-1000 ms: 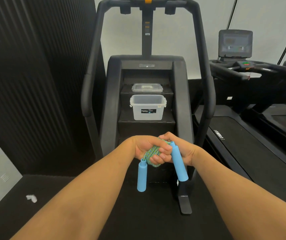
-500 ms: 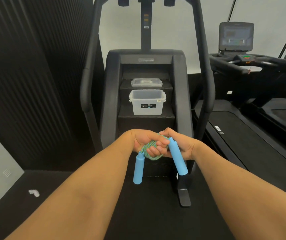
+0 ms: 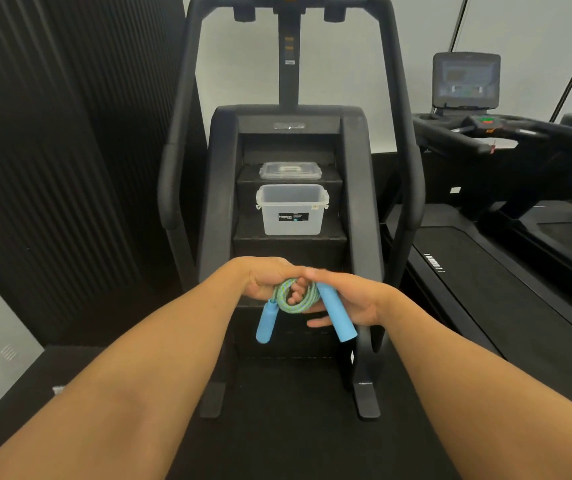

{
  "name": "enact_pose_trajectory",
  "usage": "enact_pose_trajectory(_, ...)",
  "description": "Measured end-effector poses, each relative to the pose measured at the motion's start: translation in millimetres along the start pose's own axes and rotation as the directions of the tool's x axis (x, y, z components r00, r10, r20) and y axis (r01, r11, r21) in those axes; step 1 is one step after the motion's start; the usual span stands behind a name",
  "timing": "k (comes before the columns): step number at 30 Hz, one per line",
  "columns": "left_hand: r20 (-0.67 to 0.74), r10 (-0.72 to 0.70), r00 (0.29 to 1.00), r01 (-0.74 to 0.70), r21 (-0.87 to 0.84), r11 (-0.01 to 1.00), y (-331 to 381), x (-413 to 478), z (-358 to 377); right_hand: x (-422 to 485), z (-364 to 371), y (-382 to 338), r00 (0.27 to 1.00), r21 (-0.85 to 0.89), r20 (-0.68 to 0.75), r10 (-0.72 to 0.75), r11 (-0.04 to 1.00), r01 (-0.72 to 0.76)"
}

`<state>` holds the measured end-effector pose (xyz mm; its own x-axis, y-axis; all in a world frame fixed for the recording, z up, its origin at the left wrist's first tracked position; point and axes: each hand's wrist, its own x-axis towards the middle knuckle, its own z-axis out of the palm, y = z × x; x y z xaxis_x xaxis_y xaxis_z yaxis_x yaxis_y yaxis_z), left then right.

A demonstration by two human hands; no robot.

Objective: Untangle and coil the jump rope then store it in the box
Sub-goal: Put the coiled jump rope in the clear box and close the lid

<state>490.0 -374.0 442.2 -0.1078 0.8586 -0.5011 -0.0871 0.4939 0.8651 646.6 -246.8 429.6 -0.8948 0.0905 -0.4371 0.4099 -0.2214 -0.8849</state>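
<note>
The jump rope (image 3: 295, 299) is a green-and-blue cord wound into a small coil, with two light blue handles hanging down. My left hand (image 3: 270, 280) grips the coil from above, fingers through the loop; one handle (image 3: 265, 323) dangles below it. My right hand (image 3: 350, 301) lies against the other handle (image 3: 338, 315) with its fingers partly spread. The clear plastic box (image 3: 293, 211) stands without a lid on a step of the stair machine, just beyond my hands. Its lid (image 3: 290, 170) rests on the step above.
The black stair climber (image 3: 222, 202) frames the box with side walls and tall handrails (image 3: 173, 133). A treadmill (image 3: 485, 271) stands to the right with its console (image 3: 466, 81). A dark ribbed wall (image 3: 52, 150) is on the left. Black floor lies below my arms.
My hands have moved slightly up and forward with the rope. The coil shows more clearly as my right fingers have loosened from a closed grip to a spread hold along the handle.
</note>
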Motion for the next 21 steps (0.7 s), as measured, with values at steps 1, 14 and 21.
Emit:
enact_pose_trajectory(1,-0.031,0.014,0.999,-0.014,-0.004,1.000,0.2,-0.9,-2.8,0.9,1.9,-0.2,0.999,-0.058,-0.042,-0.024,0.998,0.022)
enact_pose_trajectory(14,-0.420,0.153,0.895,-0.277,-0.253,0.927,15.1,13.5,-16.1,13.6,-1.2,-21.8,0.846,0.123,-0.512,-0.149,0.962,0.244)
enact_pose_trajectory(21,-0.563,0.008,0.826,-0.233,-0.329,0.915,47.0,28.9,4.9,20.5,-16.2,-40.9,0.817,0.160,-0.568,-0.102,0.960,0.230)
